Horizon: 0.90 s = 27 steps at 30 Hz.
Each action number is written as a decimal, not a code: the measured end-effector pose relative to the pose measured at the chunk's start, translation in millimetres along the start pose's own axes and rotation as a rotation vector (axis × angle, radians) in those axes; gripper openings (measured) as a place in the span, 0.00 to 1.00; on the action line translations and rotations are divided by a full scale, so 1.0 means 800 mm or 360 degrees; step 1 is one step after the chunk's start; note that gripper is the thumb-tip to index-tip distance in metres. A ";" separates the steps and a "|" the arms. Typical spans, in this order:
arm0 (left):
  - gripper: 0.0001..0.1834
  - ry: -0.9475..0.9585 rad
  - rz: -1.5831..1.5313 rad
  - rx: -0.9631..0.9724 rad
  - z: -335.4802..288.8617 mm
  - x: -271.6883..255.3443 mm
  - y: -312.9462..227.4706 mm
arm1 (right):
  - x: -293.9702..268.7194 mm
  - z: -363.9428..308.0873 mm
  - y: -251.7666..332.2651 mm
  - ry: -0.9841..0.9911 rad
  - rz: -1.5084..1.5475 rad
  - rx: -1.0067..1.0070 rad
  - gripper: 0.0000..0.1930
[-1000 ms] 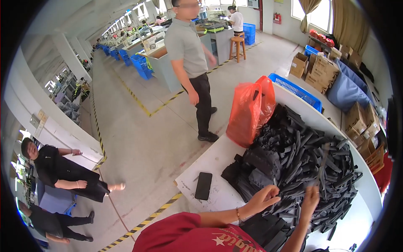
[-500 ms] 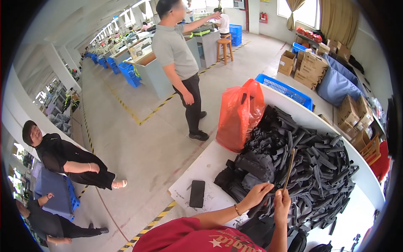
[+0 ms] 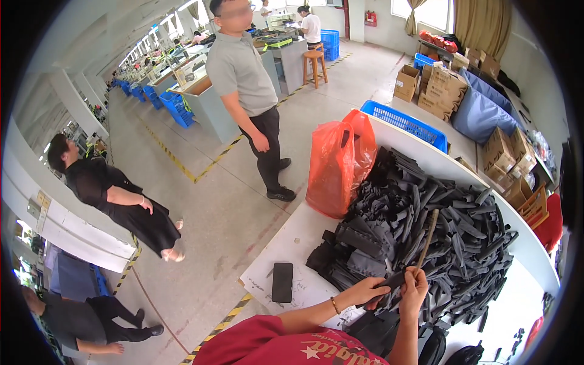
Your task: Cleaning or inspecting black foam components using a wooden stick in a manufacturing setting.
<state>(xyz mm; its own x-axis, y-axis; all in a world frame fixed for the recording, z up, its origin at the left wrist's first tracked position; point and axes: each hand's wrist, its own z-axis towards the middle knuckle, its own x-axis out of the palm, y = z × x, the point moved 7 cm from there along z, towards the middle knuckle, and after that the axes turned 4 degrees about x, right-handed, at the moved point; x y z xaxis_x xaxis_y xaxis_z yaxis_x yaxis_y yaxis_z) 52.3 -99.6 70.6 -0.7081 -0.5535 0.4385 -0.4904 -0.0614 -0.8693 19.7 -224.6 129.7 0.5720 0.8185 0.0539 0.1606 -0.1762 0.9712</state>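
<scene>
Both my hands are over the near edge of a big heap of black fabric strips [image 3: 462, 237] on a white table [image 3: 274, 246]. My left hand [image 3: 368, 292], with a beaded bracelet at the wrist, grips a black fabric piece [image 3: 391, 286] that looks folded or tubular. Closed around a thin brownish stick [image 3: 427, 240], my right hand [image 3: 415, 285] meets the other end of that piece. The stick points up and away over the heap. How its lower end sits against the fabric is hidden by my fingers.
Left of the heap stand a red plastic bag [image 3: 328, 170] and a black phone [image 3: 282, 282]. Beyond the table's raised rim is a blue basket [image 3: 404, 125]. Cardboard boxes [image 3: 443, 91] lie farther right. One person [image 3: 243, 79] stands across the aisle; others are at far left.
A black fabric piece now shows between my hands, held by the left. The stick's tip has shifted slightly right. The person in grey has lowered an outstretched arm; the people at left have moved.
</scene>
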 end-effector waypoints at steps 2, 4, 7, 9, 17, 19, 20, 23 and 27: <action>0.14 -0.0012 0.0033 0.0003 -0.001 -0.002 0.013 | -0.015 0.007 0.002 -0.0152 0.0084 -0.0098 0.03; 0.14 -0.0034 0.0067 0.0007 -0.005 -0.004 0.025 | -0.024 0.008 -0.001 -0.0193 0.0132 -0.0099 0.04; 0.14 -0.0081 0.0028 0.0020 -0.010 0.000 0.021 | -0.042 0.003 -0.017 -0.0198 0.0123 -0.0105 0.10; 0.14 -0.0074 0.0064 0.0060 -0.009 0.005 0.018 | -0.032 -0.012 -0.024 -0.0110 0.0018 -0.0047 0.12; 0.19 0.0000 0.0270 -0.0125 -0.014 0.006 0.063 | -0.073 0.011 -0.012 -0.0451 -0.0172 -0.0097 0.07; 0.18 0.0063 0.0272 -0.0085 -0.012 0.002 0.072 | -0.124 0.040 -0.015 -0.0601 -0.0010 -0.0163 0.09; 0.18 0.0097 0.0314 -0.0101 -0.010 -0.002 0.076 | -0.160 0.055 -0.017 -0.0698 -0.0141 -0.0294 0.10; 0.10 -0.0332 0.1290 0.0547 0.004 -0.039 0.034 | -0.214 0.063 0.000 -0.0939 -0.0756 -0.0424 0.14; 0.07 -0.0467 0.1670 0.0634 0.057 -0.067 0.010 | -0.247 0.046 -0.061 -0.0714 -0.0931 -0.0271 0.15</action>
<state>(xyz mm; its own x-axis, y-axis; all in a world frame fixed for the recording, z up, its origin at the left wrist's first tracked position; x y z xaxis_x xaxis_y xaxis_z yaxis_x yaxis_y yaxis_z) 109.4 -107.9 29.6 -0.5014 -0.6555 -0.5647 0.4997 0.3134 -0.8075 -71.2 -397.7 62.8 0.7099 0.4451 -0.5459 0.4330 0.3355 0.8366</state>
